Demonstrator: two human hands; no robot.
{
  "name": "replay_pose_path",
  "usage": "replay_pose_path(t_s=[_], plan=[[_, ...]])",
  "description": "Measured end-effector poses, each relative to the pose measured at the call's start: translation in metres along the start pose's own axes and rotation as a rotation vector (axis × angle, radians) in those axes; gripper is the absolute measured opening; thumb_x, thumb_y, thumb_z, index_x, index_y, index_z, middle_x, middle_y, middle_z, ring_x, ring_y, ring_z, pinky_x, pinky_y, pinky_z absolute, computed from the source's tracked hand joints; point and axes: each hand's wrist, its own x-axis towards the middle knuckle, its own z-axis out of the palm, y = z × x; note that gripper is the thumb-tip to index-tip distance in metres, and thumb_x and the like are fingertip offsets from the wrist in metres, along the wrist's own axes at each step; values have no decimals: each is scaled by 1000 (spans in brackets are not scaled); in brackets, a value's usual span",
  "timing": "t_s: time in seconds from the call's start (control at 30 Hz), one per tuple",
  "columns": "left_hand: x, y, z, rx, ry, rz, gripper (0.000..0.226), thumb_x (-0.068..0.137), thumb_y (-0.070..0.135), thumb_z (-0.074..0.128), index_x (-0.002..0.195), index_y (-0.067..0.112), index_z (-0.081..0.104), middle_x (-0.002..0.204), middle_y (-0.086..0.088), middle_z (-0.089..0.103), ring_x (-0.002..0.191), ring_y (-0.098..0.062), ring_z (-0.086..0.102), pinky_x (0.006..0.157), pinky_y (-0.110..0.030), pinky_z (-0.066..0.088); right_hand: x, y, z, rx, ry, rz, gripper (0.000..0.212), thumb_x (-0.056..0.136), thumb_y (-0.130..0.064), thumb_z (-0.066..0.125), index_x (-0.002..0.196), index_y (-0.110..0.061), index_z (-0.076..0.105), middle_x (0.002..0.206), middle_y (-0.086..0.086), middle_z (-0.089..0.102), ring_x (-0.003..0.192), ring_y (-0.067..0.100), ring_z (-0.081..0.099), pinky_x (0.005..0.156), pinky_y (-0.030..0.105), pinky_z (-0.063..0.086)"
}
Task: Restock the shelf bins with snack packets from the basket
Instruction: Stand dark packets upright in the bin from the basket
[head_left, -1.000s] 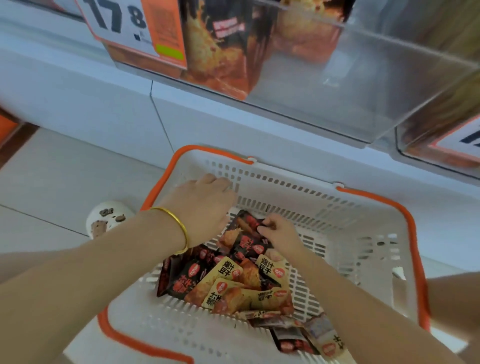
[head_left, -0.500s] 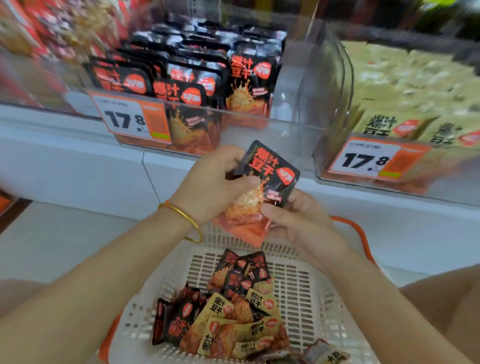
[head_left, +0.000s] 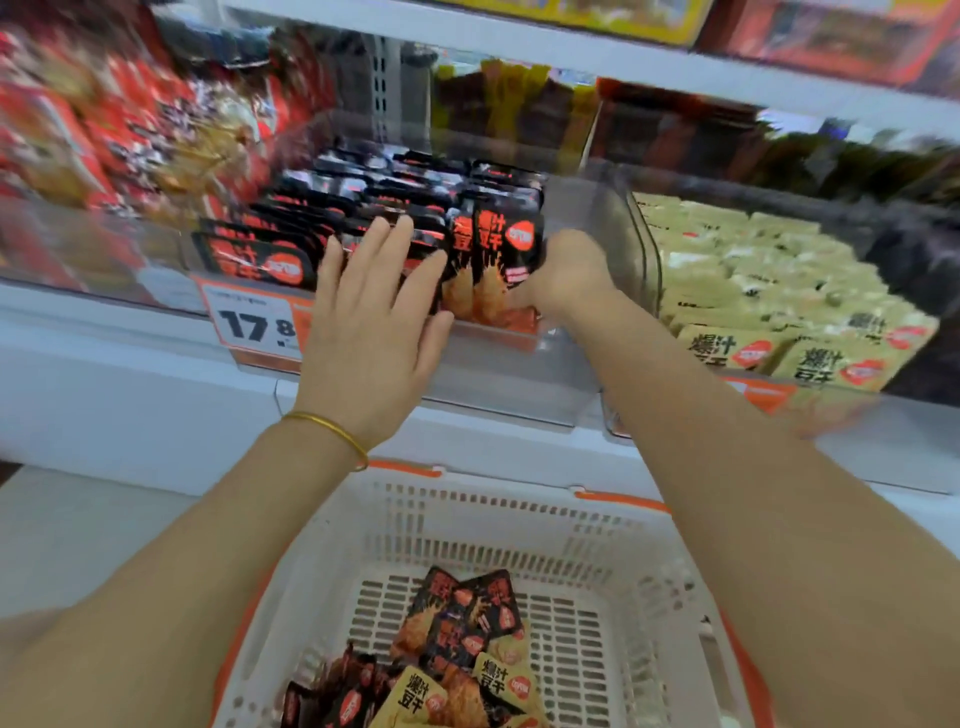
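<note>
The right hand (head_left: 566, 275) pinches a black snack packet (head_left: 511, 244) by its lower edge at the right end of the clear shelf bin (head_left: 498, 364). The left hand (head_left: 371, 322), fingers straight, presses the standing row of packets (head_left: 270, 254). It is best slid in upright, label forward. More packets lie in the near basket (head_left: 519, 519).

A shop: price tag (head_left: 254, 325), packet-filled shelf bins (head_left: 498, 369), shopping basket (head_left: 467, 519).
</note>
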Motion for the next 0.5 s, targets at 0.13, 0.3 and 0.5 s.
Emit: replay_pose_path(t_s=[0.13,0.3,0.5], plan=[[-1,-2,6,14,17,7,49,97,33,30,132,7,50,146,-19,37,138,-35,30,114,-53,12,23,7,16,-30,-33,111,32,78,-17,76,107,-9,65,107,10,67,98,26,65,83,34,53],[0,-2,6,19,26,13,48,97,33,30,131,7,51,145,-19,39,137,-34,32,115,-54,14,30,-6,21,137,-156,216,25,82,-19,73,97,-3,62,81,12,68,71,28,70,73,39,59],[0,-3,6,-1,7,26,49,97,34,29,131,6,51,145,-19,39,137,-34,31,115,-52,12,31,-1,24,354,-281,303,44,79,-13,76,117,-1,56,99,18,70,88,33,70,81,45,57]])
